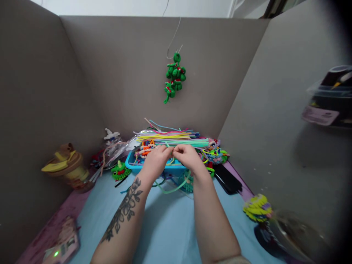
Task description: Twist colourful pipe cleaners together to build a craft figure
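Left hand (156, 159) and right hand (187, 156) meet over the bright-blue plastic tray (132, 167), fingertips pinched together, apparently on the slender pale-green strand (172, 191), likely for fine control. Its slack loop hangs at the tray's near side. Straight multicoloured stems (167, 138) lie along the tray's far side, presumably for easy picking.

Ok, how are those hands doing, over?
Left hand and right hand: fingertips close together, exact grip unclear. Pale green strand: curving between the wrists. Blue tray: partly hidden behind the hands.
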Motion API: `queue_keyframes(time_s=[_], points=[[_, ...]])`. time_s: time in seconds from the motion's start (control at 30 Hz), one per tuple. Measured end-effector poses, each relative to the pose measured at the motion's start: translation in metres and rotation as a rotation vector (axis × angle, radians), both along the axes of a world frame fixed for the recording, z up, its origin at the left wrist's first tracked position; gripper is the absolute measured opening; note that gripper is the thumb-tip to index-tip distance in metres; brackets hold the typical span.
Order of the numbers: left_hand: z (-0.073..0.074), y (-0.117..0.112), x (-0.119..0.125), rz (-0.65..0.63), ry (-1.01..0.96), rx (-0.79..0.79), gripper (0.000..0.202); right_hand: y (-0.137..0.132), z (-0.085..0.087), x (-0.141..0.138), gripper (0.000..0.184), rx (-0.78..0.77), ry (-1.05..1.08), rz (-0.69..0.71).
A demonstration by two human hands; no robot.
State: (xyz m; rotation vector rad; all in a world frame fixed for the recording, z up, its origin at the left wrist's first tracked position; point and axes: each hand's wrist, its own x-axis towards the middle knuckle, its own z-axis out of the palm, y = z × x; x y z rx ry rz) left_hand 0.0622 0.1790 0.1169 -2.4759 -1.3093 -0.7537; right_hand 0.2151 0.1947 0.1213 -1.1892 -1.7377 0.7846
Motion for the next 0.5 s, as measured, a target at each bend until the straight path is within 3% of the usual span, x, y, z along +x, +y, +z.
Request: queue_keyframes(time_s=[0.17, 0.5], points=[[-0.0033, 0.0032, 0.0003, 0.035, -0.153, 0.04, 0.022, -0.0015, 0.0027, 0.002, 0.01, -0.019, 0.027, -0.067], [0.0045, -0.0064, 0.0065, 0.121, -0.219, 0.093, 0.019, -0.0032, 0.0048, 0.0056, 0.011, 0.028, 0.01, -0.061]])
